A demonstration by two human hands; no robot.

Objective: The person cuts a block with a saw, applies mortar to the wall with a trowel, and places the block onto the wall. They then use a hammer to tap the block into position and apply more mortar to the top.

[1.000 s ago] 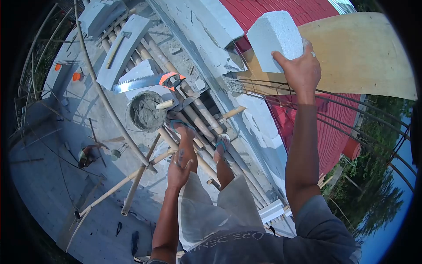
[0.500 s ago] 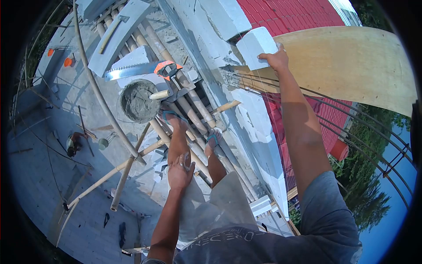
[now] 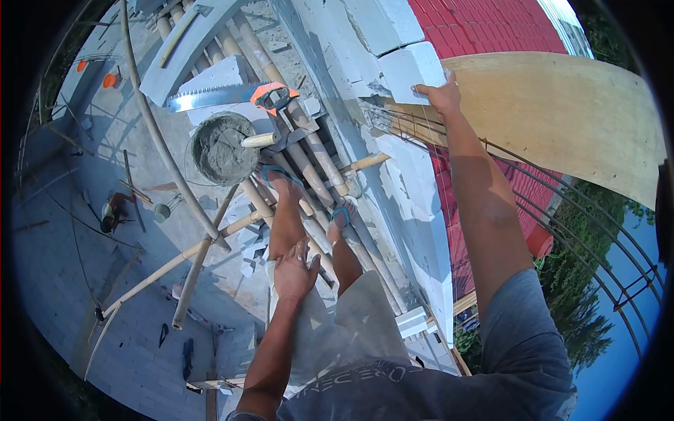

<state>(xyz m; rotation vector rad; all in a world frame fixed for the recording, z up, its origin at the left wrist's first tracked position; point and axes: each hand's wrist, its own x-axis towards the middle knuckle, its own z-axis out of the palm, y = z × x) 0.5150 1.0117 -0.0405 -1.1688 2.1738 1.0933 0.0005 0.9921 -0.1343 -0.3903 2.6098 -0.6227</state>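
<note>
My right hand (image 3: 442,93) grips the outer end of a white lightweight block (image 3: 410,72), with the thumb on its near face and the fingers over its edge. The block sits on top of the wall, its far side lined up against another white block (image 3: 390,24), with a thin seam between them. My left hand (image 3: 295,272) lies on my bent knee, fingers spread, holding nothing. Left of my feet stands a bucket of grey mortar (image 3: 223,151). A trowel with a pale wooden handle (image 3: 259,140) rests at its rim.
A handsaw (image 3: 214,98) with an orange handle lies across white blocks. Bamboo poles (image 3: 298,151) form the platform under my feet. Steel bars (image 3: 562,186) jut from the wall beside a plywood sheet (image 3: 554,116). Far below, a person (image 3: 114,210) is bent over on the floor.
The block in my right hand has turned slightly and come closer to the neighbouring block, narrowing the gap. My left hand stays on the knee. The view has shifted a little.
</note>
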